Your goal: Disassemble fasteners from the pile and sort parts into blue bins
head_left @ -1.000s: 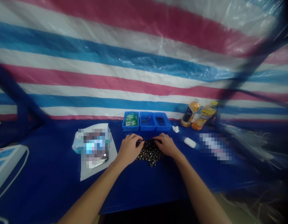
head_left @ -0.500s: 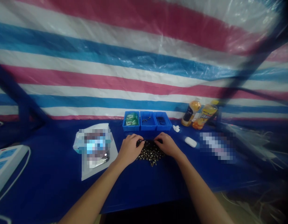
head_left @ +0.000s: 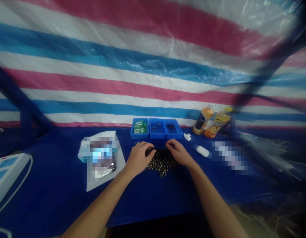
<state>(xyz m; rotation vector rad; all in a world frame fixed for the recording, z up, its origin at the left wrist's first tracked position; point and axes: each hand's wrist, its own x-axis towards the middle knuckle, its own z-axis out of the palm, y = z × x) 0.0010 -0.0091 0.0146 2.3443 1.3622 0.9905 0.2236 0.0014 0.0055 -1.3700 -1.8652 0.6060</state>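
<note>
A pile of small metal screw-like parts (head_left: 162, 166) lies on the blue table between my hands. My left hand (head_left: 141, 155) is at the pile's left edge, thumb and fingers curled toward each other around something dark that I cannot make out. At the upper right of the pile, my right hand (head_left: 178, 152) has its fingers bent and brought together; whatever is between them is too small to tell. Beyond the hands stand three blue bins: the left one (head_left: 139, 136) holds green packets, the middle one (head_left: 157, 136) a few metal parts, the right one (head_left: 174, 136) something dark.
Two bottles, one with an orange drink (head_left: 203, 120) and one with a yellow cap (head_left: 218, 124), stand at the back right. Nearer are crumpled tissue (head_left: 187, 136) and a white case (head_left: 202, 151). A white sheet (head_left: 120, 158) lies left, and a power strip (head_left: 11, 175) farther left.
My right hand has shifted slightly right, leaving a little more space between the fingertips of both hands. My left hand has barely moved.
</note>
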